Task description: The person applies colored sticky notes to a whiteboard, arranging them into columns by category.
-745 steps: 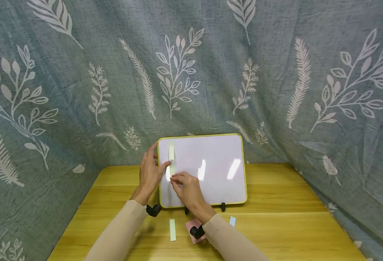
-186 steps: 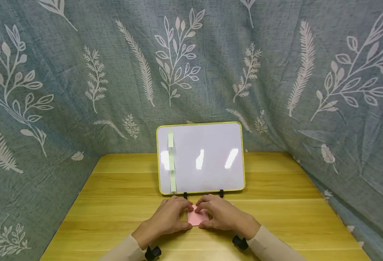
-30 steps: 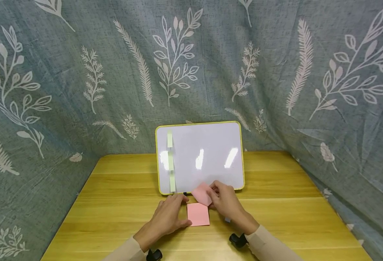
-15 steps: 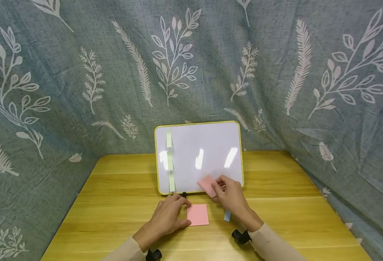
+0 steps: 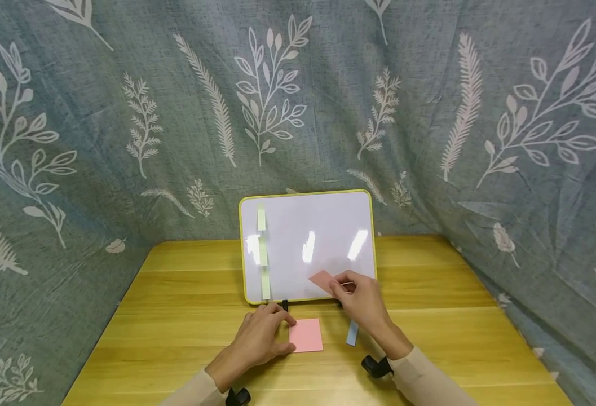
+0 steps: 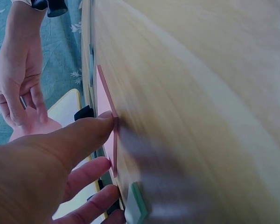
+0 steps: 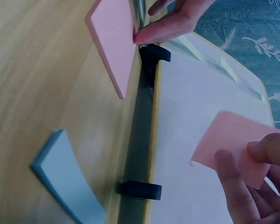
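Note:
My left hand (image 5: 263,335) holds a square pad of pink sticky notes (image 5: 308,335) flat on the table, thumb and index finger at the corners of its left edge. Up and to the right, my right hand (image 5: 363,301) pinches a single pink sticky note (image 5: 322,280) between thumb and fingers. The right wrist view shows this loose note (image 7: 228,135) in front of the whiteboard (image 7: 182,140), slightly curled at one corner; whether it touches the board I cannot tell. Three pale green strips (image 5: 263,251) run down the board's left side.
A narrow blue pad of strips (image 5: 352,334) lies right of the pink pad, below my right forearm. In the left wrist view a green pad (image 6: 136,205) lies near the left fingers. Black stand feet (image 7: 140,190) hold the board's lower edge. A patterned curtain (image 5: 176,113) hangs behind.
Earlier, both hands were at the green strips, then at the pink pad. Over the last second the right hand has lifted the loose note up and right; the left hand has stayed at the pad.

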Action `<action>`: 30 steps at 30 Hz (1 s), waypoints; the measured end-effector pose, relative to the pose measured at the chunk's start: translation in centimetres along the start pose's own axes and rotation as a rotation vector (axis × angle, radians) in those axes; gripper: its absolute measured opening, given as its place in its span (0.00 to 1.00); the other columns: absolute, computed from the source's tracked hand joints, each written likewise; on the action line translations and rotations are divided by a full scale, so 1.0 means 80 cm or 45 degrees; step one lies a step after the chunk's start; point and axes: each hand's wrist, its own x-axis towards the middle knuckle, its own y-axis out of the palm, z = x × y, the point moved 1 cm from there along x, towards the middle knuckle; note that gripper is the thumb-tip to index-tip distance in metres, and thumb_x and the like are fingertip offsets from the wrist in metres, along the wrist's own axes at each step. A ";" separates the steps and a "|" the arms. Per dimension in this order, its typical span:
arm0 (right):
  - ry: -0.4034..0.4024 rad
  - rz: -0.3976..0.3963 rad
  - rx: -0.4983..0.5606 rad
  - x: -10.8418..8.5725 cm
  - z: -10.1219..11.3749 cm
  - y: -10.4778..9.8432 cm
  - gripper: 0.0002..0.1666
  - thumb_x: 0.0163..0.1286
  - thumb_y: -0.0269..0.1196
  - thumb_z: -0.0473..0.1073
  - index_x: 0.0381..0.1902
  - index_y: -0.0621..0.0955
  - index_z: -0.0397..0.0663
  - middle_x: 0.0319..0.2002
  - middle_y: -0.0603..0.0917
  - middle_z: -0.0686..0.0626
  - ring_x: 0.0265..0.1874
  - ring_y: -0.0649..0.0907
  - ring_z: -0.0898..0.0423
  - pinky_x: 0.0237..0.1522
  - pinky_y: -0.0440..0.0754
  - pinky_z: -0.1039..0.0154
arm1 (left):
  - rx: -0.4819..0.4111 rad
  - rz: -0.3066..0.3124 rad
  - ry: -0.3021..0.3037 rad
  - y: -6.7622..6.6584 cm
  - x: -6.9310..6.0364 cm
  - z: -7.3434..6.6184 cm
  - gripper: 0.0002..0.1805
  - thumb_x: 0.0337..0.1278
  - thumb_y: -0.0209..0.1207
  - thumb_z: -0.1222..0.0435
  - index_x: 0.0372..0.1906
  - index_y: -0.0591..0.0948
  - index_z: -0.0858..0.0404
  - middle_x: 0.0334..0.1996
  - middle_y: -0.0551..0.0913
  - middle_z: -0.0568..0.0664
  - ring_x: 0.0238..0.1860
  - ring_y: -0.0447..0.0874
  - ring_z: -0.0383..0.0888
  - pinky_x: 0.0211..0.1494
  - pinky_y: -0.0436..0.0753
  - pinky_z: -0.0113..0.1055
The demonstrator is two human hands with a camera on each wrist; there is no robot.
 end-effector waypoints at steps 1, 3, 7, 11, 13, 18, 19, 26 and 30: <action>-0.013 -0.007 0.006 0.001 0.001 -0.001 0.04 0.82 0.77 0.39 0.44 0.95 0.44 0.39 0.98 0.48 0.39 0.98 0.51 0.44 0.95 0.68 | 0.001 0.000 0.000 -0.001 0.000 0.000 0.25 0.56 0.90 0.49 0.56 0.94 0.48 0.61 0.89 0.46 0.59 0.83 0.49 0.54 0.79 0.47; -0.041 -0.020 0.022 0.004 0.004 -0.003 0.03 0.81 0.77 0.37 0.45 0.96 0.42 0.38 0.98 0.47 0.37 0.97 0.53 0.44 0.94 0.69 | 0.004 -0.001 0.004 -0.001 0.000 -0.001 0.25 0.57 0.89 0.49 0.56 0.93 0.48 0.61 0.89 0.46 0.59 0.83 0.49 0.54 0.79 0.47; -0.110 -0.048 0.057 0.010 0.008 -0.006 0.03 0.79 0.77 0.34 0.47 0.96 0.43 0.39 0.98 0.47 0.36 0.97 0.55 0.43 0.95 0.69 | 0.005 0.003 0.013 -0.002 -0.002 -0.002 0.23 0.58 0.89 0.49 0.56 0.94 0.48 0.61 0.89 0.46 0.58 0.84 0.49 0.55 0.80 0.49; -0.205 -0.088 0.085 0.019 0.013 -0.008 0.08 0.78 0.78 0.33 0.51 0.97 0.45 0.44 0.99 0.45 0.41 0.99 0.51 0.49 0.96 0.68 | 0.018 -0.002 0.028 -0.002 -0.004 -0.002 0.22 0.59 0.88 0.49 0.55 0.94 0.48 0.61 0.89 0.47 0.58 0.84 0.50 0.56 0.81 0.50; -0.249 -0.112 0.090 0.024 0.016 -0.009 0.09 0.78 0.78 0.33 0.52 0.97 0.46 0.47 0.99 0.45 0.44 0.99 0.49 0.53 0.95 0.69 | 0.024 -0.007 0.036 -0.002 -0.004 -0.003 0.22 0.59 0.88 0.48 0.55 0.94 0.48 0.61 0.89 0.47 0.58 0.84 0.50 0.56 0.81 0.51; -0.369 -0.184 0.077 0.041 0.028 -0.008 0.10 0.77 0.79 0.32 0.52 0.98 0.45 0.52 0.99 0.45 0.48 0.99 0.45 0.58 0.89 0.77 | 0.024 -0.019 0.047 -0.007 -0.004 -0.003 0.22 0.60 0.86 0.47 0.55 0.95 0.48 0.59 0.90 0.46 0.58 0.86 0.49 0.57 0.83 0.51; -0.398 -0.200 0.072 0.045 0.030 -0.008 0.10 0.76 0.79 0.32 0.52 0.98 0.44 0.52 0.99 0.45 0.49 0.99 0.44 0.58 0.89 0.77 | 0.024 -0.029 0.051 -0.008 -0.004 -0.003 0.21 0.61 0.86 0.47 0.55 0.95 0.49 0.58 0.91 0.46 0.58 0.86 0.49 0.58 0.84 0.52; -0.565 -0.270 0.001 0.072 0.041 -0.002 0.10 0.74 0.80 0.31 0.51 0.98 0.40 0.52 0.99 0.40 0.55 0.98 0.41 0.57 0.96 0.50 | -0.028 -0.150 0.098 -0.030 0.008 -0.006 0.17 0.69 0.82 0.51 0.55 0.95 0.53 0.54 0.95 0.46 0.56 0.93 0.49 0.58 0.92 0.52; -0.623 -0.297 -0.022 0.086 0.043 0.001 0.11 0.73 0.81 0.31 0.52 0.98 0.39 0.53 0.99 0.40 0.55 0.98 0.41 0.57 0.95 0.42 | -0.113 -0.213 0.115 -0.043 0.018 -0.005 0.13 0.73 0.80 0.54 0.55 0.95 0.54 0.53 0.96 0.45 0.54 0.96 0.48 0.56 0.94 0.46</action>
